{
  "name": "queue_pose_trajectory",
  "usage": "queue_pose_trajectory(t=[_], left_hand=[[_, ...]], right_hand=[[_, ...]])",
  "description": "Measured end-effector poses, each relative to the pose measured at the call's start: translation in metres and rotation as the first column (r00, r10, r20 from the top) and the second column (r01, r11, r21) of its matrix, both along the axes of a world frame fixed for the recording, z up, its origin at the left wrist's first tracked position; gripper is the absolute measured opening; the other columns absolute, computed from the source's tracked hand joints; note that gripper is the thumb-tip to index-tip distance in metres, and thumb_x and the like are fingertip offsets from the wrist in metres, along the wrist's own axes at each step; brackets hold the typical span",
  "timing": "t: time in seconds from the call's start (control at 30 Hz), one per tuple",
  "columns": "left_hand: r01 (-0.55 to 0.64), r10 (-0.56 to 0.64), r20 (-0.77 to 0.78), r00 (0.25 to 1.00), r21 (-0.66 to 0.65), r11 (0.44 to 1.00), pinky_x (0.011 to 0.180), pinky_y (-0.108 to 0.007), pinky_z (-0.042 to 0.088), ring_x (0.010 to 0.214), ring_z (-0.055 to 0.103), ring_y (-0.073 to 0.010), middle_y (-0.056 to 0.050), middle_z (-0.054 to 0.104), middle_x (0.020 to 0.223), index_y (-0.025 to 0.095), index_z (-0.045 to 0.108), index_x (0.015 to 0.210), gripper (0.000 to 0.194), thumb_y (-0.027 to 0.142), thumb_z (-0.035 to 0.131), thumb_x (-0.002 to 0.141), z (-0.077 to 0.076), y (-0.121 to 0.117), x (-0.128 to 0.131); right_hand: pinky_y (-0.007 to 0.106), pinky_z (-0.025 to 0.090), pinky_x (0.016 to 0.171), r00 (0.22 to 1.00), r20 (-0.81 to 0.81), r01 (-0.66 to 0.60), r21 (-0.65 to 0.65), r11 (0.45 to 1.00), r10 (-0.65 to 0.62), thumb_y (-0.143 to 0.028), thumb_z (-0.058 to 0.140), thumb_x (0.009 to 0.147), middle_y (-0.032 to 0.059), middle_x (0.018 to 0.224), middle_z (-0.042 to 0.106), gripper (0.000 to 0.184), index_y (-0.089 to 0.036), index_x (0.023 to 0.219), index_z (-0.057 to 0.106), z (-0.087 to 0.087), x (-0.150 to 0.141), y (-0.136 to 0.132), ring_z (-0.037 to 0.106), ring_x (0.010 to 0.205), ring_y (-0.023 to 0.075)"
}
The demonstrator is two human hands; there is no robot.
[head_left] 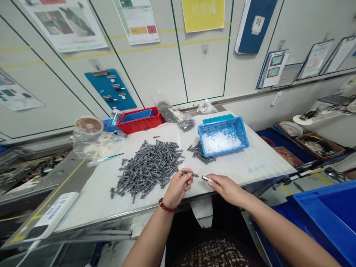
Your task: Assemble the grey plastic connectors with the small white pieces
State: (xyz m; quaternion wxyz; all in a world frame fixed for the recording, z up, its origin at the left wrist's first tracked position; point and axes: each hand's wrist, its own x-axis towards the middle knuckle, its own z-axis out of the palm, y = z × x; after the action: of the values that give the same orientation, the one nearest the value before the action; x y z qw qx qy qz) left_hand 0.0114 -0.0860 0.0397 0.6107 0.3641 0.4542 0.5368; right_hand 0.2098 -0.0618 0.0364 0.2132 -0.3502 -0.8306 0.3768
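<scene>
My left hand point(178, 186) is closed in a pinch on a small grey metal part point(190, 173) just above the near edge of the white-covered table point(250, 163). My right hand point(224, 185) is closed on a short silvery pin-like piece point(205, 178), its tip pointing toward the left hand's part; the two pieces are a little apart. A big heap of the same grey parts point(148, 167) lies just beyond my left hand. A smaller pile of grey parts point(200, 152) sits by a blue basket point(242, 130) holding small white pieces.
A red bin point(140, 124) with a blue tray inside stands at the back, beside plastic bags of parts point(178, 116). A small fan point(89, 125) and clear bags sit at back left. A large blue crate point(328, 215) is at my right, brown trays farther back.
</scene>
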Motion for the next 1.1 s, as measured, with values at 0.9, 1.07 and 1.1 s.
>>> queue_pose_trajectory(t=[0.9,1.07,1.1], left_hand=[[0.174,0.117,-0.687,0.717,0.34,0.924,0.066,-0.025,0.046,0.073,0.063,-0.0167,0.0,0.062,0.064,0.019,0.058,0.094,0.017,0.031,0.048,0.087,0.0,-0.062,-0.022],[0.29,0.089,-0.776,0.625,0.336,0.896,0.063,-0.023,0.044,0.063,0.06,-0.0136,0.001,0.062,0.065,0.02,0.058,0.088,0.015,0.029,0.046,0.089,0.0,-0.061,-0.024],[0.313,0.081,-0.794,0.602,0.329,0.891,0.063,-0.023,0.044,0.062,0.059,-0.0133,0.001,0.062,0.065,0.02,0.058,0.087,0.015,0.029,0.046,0.089,0.0,-0.061,-0.025]], right_hand=[[0.023,0.023,0.055,0.926,0.376,-0.038,0.199,0.979,-0.04,-0.023,0.041,0.09,0.0004,0.07,0.057,0.017,-0.018,0.081,0.055,0.038,-0.017,-0.033,0.046,0.062,0.0131],[0.024,0.021,0.054,0.883,0.469,-0.088,0.23,0.969,-0.031,-0.023,0.045,0.088,0.0011,0.069,0.06,0.017,-0.018,0.079,0.057,0.044,-0.019,-0.035,0.049,0.061,0.0133],[0.024,0.021,0.054,0.874,0.485,-0.099,0.239,0.966,-0.03,-0.023,0.046,0.087,0.0013,0.07,0.06,0.016,-0.018,0.078,0.058,0.044,-0.019,-0.035,0.05,0.062,0.0134]])
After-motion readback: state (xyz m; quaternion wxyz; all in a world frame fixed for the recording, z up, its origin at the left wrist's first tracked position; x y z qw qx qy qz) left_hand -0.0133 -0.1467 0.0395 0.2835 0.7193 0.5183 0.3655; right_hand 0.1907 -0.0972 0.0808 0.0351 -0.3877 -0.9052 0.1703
